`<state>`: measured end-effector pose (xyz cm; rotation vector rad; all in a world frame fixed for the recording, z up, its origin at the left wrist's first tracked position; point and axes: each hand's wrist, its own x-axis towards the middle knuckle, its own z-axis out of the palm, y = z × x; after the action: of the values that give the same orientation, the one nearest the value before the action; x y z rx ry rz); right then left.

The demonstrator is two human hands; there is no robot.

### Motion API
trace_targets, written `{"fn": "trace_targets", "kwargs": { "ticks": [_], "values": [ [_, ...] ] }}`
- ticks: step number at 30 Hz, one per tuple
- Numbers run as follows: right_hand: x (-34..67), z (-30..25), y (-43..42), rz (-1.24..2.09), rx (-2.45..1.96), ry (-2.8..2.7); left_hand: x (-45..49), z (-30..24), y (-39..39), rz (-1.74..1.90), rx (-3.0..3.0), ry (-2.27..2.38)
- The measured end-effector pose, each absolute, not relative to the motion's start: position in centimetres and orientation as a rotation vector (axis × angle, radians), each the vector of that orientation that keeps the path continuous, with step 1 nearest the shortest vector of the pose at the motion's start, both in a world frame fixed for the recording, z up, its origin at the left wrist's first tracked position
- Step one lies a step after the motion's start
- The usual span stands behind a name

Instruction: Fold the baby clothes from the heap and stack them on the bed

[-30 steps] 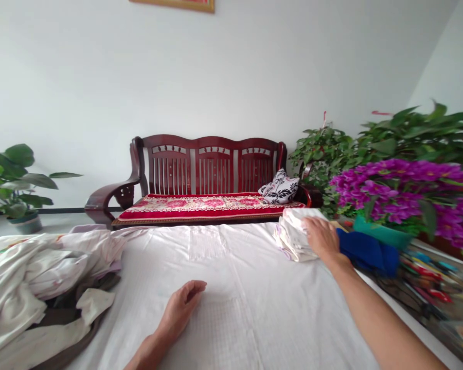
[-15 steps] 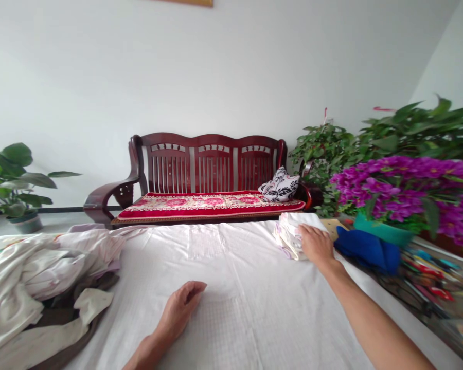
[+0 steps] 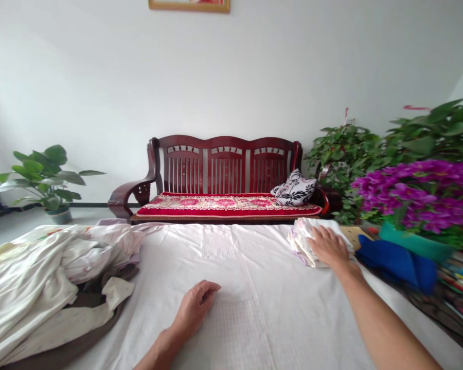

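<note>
My right hand (image 3: 329,246) lies flat, fingers out, on top of a small folded stack of white cloth (image 3: 304,237) at the far right of the table. My left hand (image 3: 195,308) rests on the white tablecloth (image 3: 247,288) near the front middle, fingers loosely curled, holding nothing. A crumpled heap of white and pale patterned cloth (image 3: 42,267) lies at the left, well away from both hands.
A blue cloth (image 3: 397,261) lies just right of the folded stack, beside purple flowers (image 3: 420,192) and green plants (image 3: 347,154). Colourful clutter fills the right edge. Beyond the table stands a dark red wooden bench (image 3: 224,180) with a patterned cushion (image 3: 294,188). A potted plant (image 3: 46,180) stands at left.
The view has swung a little to the left, so everything sits further right in frame. My right hand stays on the folded stack; my left hand has not moved on the cloth.
</note>
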<state>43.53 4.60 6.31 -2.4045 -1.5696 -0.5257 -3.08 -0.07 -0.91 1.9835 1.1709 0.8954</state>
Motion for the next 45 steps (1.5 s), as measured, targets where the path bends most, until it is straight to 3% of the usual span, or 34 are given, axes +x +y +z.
{"fn": "trace_targets", "kwargs": {
  "ticks": [5, 15, 28, 35, 40, 45],
  "values": [
    [44.3, 5.2, 4.0, -0.564, -2.382, -1.643, -3.0, -0.7, -0.2, 0.892, 2.022, 1.186],
    [42.0, 4.3, 1.0, -0.969, -2.232, -1.632, -3.2, -1.0, -0.1, 0.871, 2.054, 1.155],
    [45.2, 4.5, 0.2, -0.852, -1.969, -2.004, -3.1, -0.9, -0.1, 0.866, 2.060, 1.173],
    [45.0, 4.6, 1.1, -0.656, -1.944, -1.828, -3.1, -1.1, 0.1, 0.877, 2.098, 1.199],
    [39.3, 4.9, 0.9, -0.660, -1.679, -1.836, -2.9, -1.5, 0.3, 0.930, 1.997, 1.205],
    [31.4, 1.3, 1.6, -0.349, -1.564, -1.880, -4.1, -0.6, 0.7, 1.112, 1.795, 1.149]
  ]
}}
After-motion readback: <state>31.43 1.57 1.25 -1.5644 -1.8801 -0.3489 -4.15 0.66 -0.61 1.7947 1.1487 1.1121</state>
